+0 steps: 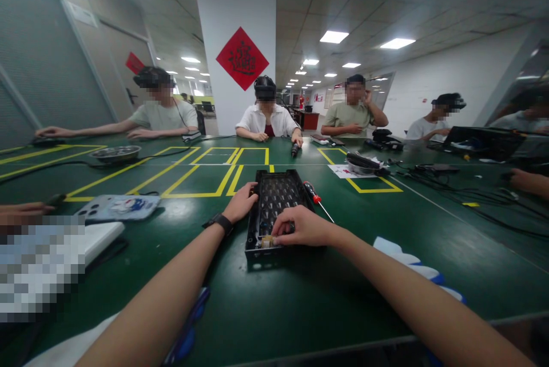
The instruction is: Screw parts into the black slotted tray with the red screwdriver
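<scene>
A black perforated tray-like case [277, 195] lies on the green table in front of me. My left hand [241, 202], with a black watch on the wrist, rests against the case's left edge, fingers curled on the rim. My right hand [300, 227] is closed in a pinch at the near end of the case, on a small pale part [266, 240] that I cannot make out. A red-handled screwdriver [316, 199] lies on the table just right of the case.
A phone in a patterned cover [118, 207] and a white device [100, 238] lie to the left. A metal dish [115, 153] sits further back left. Several people sit along the table's far side. Cables and black devices [429, 170] spread on the right. Yellow tape lines mark the table [300, 298].
</scene>
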`<state>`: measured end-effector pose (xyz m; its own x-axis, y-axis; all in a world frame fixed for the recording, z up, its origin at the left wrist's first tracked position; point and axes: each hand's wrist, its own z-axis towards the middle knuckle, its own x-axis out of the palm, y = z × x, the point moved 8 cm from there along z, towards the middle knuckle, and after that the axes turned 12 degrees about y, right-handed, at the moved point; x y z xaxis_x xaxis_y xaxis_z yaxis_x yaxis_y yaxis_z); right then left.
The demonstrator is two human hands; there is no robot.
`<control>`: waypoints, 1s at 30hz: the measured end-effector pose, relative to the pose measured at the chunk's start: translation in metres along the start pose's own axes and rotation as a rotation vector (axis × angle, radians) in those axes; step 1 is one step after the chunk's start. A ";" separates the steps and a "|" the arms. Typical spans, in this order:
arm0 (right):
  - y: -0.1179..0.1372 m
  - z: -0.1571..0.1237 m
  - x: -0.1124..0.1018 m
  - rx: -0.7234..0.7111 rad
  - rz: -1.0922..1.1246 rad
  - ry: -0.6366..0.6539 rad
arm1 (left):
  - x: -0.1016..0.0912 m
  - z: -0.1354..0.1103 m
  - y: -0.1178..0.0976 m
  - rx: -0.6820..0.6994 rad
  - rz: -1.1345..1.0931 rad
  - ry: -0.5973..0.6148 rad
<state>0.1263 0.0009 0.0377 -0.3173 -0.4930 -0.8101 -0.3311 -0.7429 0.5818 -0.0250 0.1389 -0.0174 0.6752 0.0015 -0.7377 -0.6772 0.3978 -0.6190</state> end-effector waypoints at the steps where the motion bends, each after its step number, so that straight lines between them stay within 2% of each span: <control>1: 0.000 0.000 0.001 -0.001 -0.005 0.009 | 0.001 0.000 -0.001 0.008 -0.004 0.011; 11: -0.003 0.000 0.003 -0.004 -0.022 0.052 | 0.002 -0.006 -0.008 0.034 -0.020 0.029; 19: -0.005 -0.001 0.001 0.003 -0.083 0.000 | 0.003 -0.004 -0.008 0.034 -0.042 0.040; 30: -0.008 -0.001 0.004 -0.005 -0.062 0.006 | 0.002 -0.005 -0.009 0.028 -0.041 0.012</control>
<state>0.1286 0.0049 0.0299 -0.2909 -0.4485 -0.8451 -0.3458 -0.7743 0.5300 -0.0188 0.1307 -0.0143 0.6981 -0.0263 -0.7155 -0.6409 0.4226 -0.6409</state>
